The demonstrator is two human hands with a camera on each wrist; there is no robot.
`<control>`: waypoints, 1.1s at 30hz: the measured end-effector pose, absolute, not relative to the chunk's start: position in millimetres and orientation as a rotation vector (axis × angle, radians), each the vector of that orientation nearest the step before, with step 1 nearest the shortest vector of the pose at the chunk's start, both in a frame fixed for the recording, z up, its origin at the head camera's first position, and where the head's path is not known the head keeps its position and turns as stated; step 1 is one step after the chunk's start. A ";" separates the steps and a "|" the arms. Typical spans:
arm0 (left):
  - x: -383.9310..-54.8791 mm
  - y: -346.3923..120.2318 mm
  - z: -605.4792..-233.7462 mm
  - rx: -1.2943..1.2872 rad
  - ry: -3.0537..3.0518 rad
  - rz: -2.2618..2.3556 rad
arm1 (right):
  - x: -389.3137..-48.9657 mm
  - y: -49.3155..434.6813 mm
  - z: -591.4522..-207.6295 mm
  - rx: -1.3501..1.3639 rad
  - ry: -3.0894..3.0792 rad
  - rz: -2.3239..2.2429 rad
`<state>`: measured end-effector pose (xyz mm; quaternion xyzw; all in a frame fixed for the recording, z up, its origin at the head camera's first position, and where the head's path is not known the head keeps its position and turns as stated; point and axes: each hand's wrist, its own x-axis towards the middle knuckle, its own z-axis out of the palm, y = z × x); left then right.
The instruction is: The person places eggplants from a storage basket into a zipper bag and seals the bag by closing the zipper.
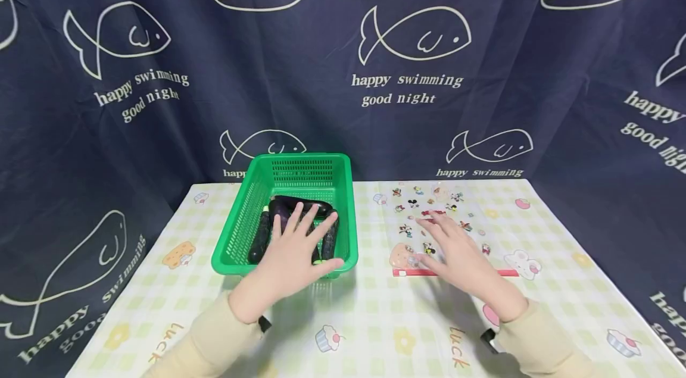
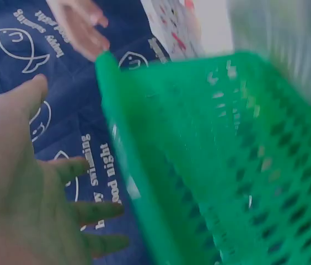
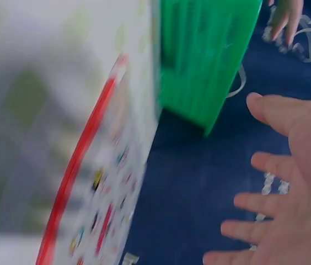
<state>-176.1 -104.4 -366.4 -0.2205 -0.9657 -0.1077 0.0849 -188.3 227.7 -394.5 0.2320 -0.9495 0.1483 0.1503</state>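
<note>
Neither hand grips anything: the left hand (image 1: pixel 292 262) has its fingers spread apart over the green basket (image 1: pixel 302 172), and the right hand (image 1: pixel 463 253) likewise has parted fingers above a clear zip bag (image 1: pixel 477 206) lying flat on the right. Only the head view looks into the basket, where dark vegetables lie: a glossy eggplant (image 1: pixel 308 205) across the far side, a dark cucumber (image 1: pixel 261 238) along the left and another long dark vegetable (image 1: pixel 330 238) along the right, with others partly hidden beneath the left hand. From above, that hand overlaps the basket, but the left wrist view shows a gap between the fingers and the basket's rim; that view is blurred. Similarly, the right wrist view shows the right hand clear of the bag, and also the basket's outer wall, which the head view hardly gives. Small cartoon figures cover the bag, a red strip (image 1: pixel 506 272) runs along its near edge, and the right hand covers part of it. Basket and bag rest well apart on a pale checked tablecloth (image 1: pixel 375 312); behind them hangs a dark blue curtain (image 1: pixel 300 92) printed with white fish and lettering.
</note>
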 end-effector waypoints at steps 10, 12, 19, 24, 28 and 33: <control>-213.7 -127.1 -339.8 -0.908 -3.017 -0.281 | -205.3 287.3 -406.6 0.815 -2.834 0.455; -222.6 -132.1 -338.3 -0.964 -3.038 -0.261 | -208.1 297.0 -409.6 0.836 -2.847 0.474; -249.3 -147.9 -339.6 -1.099 -3.083 -0.157 | -216.5 329.8 -424.3 0.920 -2.804 0.382; -264.3 -155.8 -345.7 -1.204 -3.060 -0.035 | -220.1 347.9 -436.7 0.956 -2.775 0.384; -273.5 -159.8 -349.5 -1.225 -3.079 0.083 | -222.3 356.3 -444.2 0.937 -2.809 0.405; -283.2 -161.3 -351.8 -1.219 -3.135 0.231 | -225.2 361.1 -449.0 0.897 -2.855 0.422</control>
